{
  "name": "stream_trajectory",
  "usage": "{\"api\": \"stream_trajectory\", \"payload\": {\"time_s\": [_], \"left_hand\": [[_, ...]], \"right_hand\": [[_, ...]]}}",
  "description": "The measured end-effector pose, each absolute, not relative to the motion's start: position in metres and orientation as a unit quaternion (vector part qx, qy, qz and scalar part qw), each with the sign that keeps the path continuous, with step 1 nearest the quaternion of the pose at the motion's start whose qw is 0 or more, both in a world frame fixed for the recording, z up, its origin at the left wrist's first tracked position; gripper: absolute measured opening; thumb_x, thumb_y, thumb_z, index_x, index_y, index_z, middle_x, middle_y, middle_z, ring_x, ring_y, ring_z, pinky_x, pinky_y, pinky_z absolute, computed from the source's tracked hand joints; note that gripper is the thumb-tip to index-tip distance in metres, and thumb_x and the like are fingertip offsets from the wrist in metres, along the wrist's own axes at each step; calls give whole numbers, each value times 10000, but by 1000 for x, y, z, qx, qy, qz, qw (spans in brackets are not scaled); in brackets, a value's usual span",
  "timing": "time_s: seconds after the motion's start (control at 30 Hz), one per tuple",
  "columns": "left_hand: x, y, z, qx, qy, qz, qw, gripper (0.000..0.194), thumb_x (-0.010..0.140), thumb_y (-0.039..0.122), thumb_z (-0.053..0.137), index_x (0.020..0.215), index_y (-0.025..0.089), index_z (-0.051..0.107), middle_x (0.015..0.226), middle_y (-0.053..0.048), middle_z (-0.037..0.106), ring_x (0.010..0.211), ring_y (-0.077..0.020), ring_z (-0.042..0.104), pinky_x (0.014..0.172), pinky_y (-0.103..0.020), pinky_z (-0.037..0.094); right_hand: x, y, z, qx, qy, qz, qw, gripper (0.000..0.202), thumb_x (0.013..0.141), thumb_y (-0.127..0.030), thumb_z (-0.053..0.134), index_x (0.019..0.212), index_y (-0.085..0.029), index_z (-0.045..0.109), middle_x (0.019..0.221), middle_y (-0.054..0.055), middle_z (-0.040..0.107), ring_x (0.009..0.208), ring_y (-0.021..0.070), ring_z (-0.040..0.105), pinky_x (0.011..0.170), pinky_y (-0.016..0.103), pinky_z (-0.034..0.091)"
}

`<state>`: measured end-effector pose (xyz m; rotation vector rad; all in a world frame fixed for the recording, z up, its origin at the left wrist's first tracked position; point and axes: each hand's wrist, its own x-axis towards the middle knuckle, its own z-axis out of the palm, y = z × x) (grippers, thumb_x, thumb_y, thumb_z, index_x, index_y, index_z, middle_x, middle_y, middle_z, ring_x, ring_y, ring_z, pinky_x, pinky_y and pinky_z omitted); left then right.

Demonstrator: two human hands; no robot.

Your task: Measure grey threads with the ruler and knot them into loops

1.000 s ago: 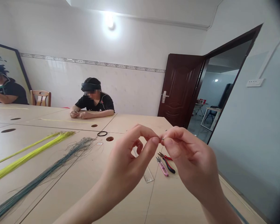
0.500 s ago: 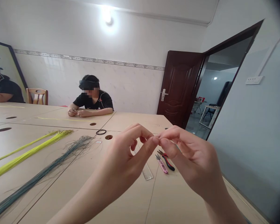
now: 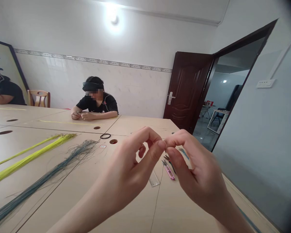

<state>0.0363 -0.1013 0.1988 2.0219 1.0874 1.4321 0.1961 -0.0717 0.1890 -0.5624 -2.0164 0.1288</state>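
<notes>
Thumb and forefinger of my left hand (image 3: 138,161) are pinched together over the table, on something too small to make out. My right hand (image 3: 196,168) is closed in a pinch beside it, the fingertips of both hands meeting. A thin dark strand seems to hang just below the fingertips. Beneath the hands lie pink thread snips (image 3: 169,171), pliers partly hidden by my right hand, and a clear ruler (image 3: 154,180) partly hidden by my left. Some blue-green strands (image 3: 184,153) show behind my right fingers.
Bundles of yellow strands (image 3: 34,153) and blue-green strands (image 3: 42,181) lie on the table at left. A black ring (image 3: 105,136), a small label (image 3: 102,147) and a table hole (image 3: 113,141) are beyond my left hand. Two people sit across the table.
My right hand has turned slightly, its thumb now lower and farther from the forefinger. It now covers more of the pliers, and the blue-green strands behind it show more.
</notes>
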Motion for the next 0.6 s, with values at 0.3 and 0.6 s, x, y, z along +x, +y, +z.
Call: {"api": "stream_trajectory", "payload": {"time_s": [0.3, 0.6], "left_hand": [[36, -97, 202, 723, 352, 506, 311, 293, 932, 412, 431, 745, 198, 502, 674, 25, 460, 616, -97, 398, 531, -221, 324], [34, -97, 201, 711, 360, 506, 330, 344, 907, 464, 444, 702, 188, 457, 699, 6, 391, 596, -100, 335, 468, -224, 241]], "right_hand": [[192, -68, 187, -191, -837, -33, 512, 94, 914, -129, 436, 836, -179, 428, 800, -3, 453, 718, 118, 448, 621, 267, 368], [199, -65, 189, -216, -812, 55, 539, 103, 966, -231, 420, 895, -221, 495, 910, -4, 544, 803, 127, 526, 673, 271, 402]]}}
